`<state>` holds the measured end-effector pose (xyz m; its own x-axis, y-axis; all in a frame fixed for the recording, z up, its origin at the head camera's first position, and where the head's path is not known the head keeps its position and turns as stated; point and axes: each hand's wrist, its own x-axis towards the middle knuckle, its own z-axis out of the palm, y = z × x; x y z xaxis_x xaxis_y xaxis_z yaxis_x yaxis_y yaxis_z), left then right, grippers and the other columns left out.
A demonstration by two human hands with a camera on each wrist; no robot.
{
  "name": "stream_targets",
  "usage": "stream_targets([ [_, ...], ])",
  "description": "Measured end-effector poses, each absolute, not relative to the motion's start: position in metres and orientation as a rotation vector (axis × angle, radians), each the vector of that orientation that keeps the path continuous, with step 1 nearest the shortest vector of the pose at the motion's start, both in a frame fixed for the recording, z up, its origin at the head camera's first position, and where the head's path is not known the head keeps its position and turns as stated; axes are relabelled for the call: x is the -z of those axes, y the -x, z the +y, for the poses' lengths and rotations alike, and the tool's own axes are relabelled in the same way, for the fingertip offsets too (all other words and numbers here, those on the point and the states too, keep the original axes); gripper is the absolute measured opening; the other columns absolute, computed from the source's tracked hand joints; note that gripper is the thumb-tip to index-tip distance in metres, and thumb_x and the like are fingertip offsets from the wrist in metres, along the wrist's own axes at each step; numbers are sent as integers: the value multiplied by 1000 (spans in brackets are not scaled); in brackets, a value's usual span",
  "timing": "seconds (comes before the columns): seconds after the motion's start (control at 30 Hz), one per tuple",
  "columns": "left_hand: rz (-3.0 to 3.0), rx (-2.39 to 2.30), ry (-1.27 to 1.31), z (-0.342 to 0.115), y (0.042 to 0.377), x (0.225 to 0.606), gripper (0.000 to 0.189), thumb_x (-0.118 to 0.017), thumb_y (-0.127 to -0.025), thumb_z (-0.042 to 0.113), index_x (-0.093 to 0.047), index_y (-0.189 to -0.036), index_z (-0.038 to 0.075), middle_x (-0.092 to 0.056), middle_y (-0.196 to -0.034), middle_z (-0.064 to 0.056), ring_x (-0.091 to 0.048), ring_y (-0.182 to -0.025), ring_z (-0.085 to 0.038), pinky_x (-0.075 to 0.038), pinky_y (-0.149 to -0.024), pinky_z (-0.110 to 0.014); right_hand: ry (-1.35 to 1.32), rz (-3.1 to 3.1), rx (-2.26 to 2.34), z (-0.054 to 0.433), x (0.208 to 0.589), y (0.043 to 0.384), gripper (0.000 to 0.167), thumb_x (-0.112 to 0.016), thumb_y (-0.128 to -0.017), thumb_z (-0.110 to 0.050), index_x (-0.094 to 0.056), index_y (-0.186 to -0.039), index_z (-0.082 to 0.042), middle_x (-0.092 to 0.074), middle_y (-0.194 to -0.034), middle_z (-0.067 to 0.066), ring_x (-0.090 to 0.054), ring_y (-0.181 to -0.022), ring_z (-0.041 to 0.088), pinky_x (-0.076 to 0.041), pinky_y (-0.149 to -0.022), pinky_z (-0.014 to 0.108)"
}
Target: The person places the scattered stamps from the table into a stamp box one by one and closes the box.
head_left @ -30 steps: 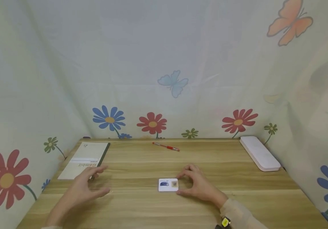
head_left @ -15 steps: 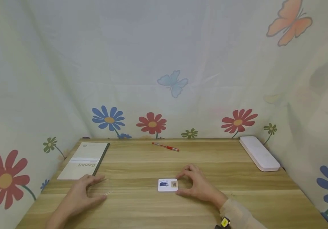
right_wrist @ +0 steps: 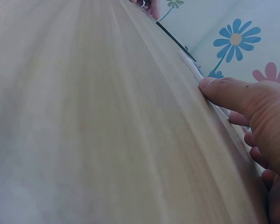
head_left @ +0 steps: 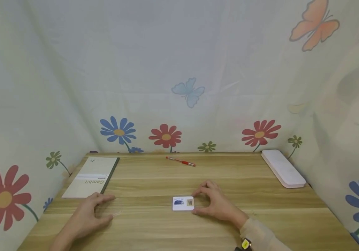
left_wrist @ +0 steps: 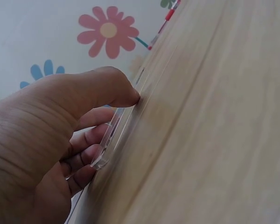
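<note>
Red pen (head_left: 181,161) (far edge), notebook (head_left: 91,176), white case (head_left: 283,168), floral backdrop (head_left: 167,87)

Card (head_left: 183,203) between hands, pen (head_left: 181,161) behind

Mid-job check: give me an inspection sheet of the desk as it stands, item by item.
Surface: wooden desk, light grain.
Job's things: small white card at centre; thin clear sleeve on the desk.
Clutter: notebook far left, red pen at the back, white case far right.
Grip: right hand pinches the card's right edge; left hand pinches the sleeve.
Cables: nothing seen.
Surroundings: flower-and-butterfly cloth on three sides.
</note>
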<state>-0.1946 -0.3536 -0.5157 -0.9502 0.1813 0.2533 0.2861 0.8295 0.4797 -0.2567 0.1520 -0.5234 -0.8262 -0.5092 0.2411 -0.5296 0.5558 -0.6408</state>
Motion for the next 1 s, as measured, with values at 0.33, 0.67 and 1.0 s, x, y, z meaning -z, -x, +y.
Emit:
stream_targets([
  [0.33,-2807,783,339,-349,193,516,60,-102,-74,29,-80,-129,19,-66,-113,2,-61,-103,-15,-57,-94,-40,-907,-2755,-1165,153,524,256,51,-98,-83,-53,-78,-125,-32,-56,-132,-6,-46,-130,24,-43,-110,56],
  [0.67,-2780,787,374,-348,193,516,58,-100,-70,24,-80,-124,19,-69,-113,4,-63,-105,-16,-59,-95,-41,-902,-2758,-1170,152,524,256,51,-97,-83,-54,-78,-125,-32,-55,-131,-8,-46,-130,22,-42,-110,55],
  [1.0,-2765,747,406,-342,196,511,63,-102,-70,25,-78,-129,19,-69,-118,5,-64,-114,-21,-56,-102,-53,-911,-2755,-1166,151,524,256,50,-98,-83,-52,-78,-125,-31,-56,-132,-7,-46,-131,23,-42,-111,58],
])
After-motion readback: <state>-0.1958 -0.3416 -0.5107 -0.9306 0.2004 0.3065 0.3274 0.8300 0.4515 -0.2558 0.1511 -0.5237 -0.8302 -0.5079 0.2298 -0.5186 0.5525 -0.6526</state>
